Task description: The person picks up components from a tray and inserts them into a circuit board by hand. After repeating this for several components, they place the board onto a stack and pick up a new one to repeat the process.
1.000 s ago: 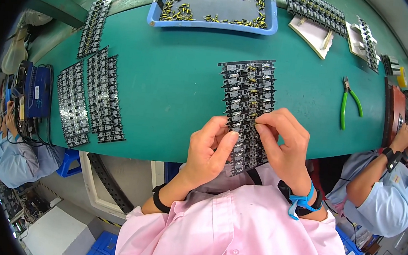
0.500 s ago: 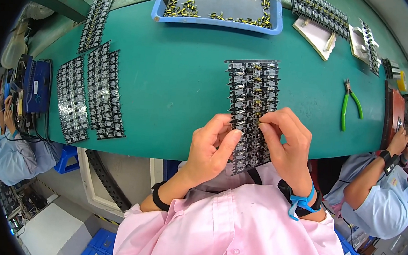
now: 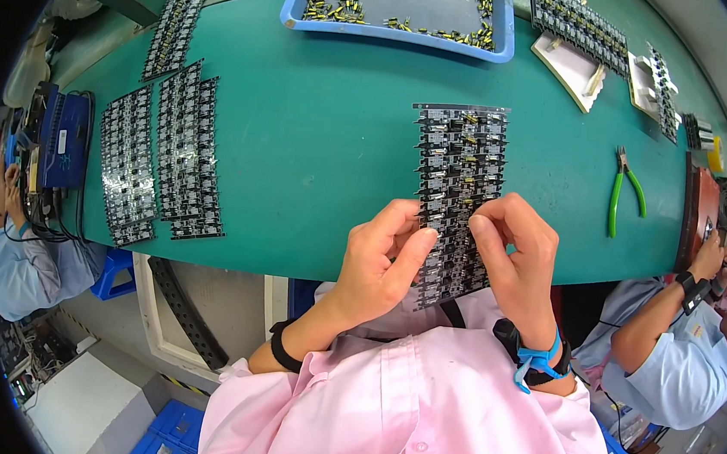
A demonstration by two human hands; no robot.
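A long black circuit board panel (image 3: pixel 462 162) with rows of small boards slants up from my lap over the table's front edge. Its left edge is gripped in my left hand (image 3: pixel 382 259), thumb on top and fingers curled partly out of sight behind. My right hand (image 3: pixel 521 254) is closed in a pinch over the panel's right half, thumb and forefinger tips together against it; whatever lies between them is too small to make out. A few yellow-and-black cylindrical components (image 3: pixel 470 160) stand along the panel's middle, above my right fingertips.
At the back, a blue tray (image 3: pixel 397 40) holds many loose yellow-and-black components. Several circuit board panels (image 3: pixel 127 163) lie at the left. Green-handled cutters (image 3: pixel 617 193) rest at the right, below more panels (image 3: pixel 580 25) on white supports. Co-workers sit on both sides.
My right fingertips have shifted slightly down and right on the panel. The whole view has turned a little; my left hand keeps its grip.
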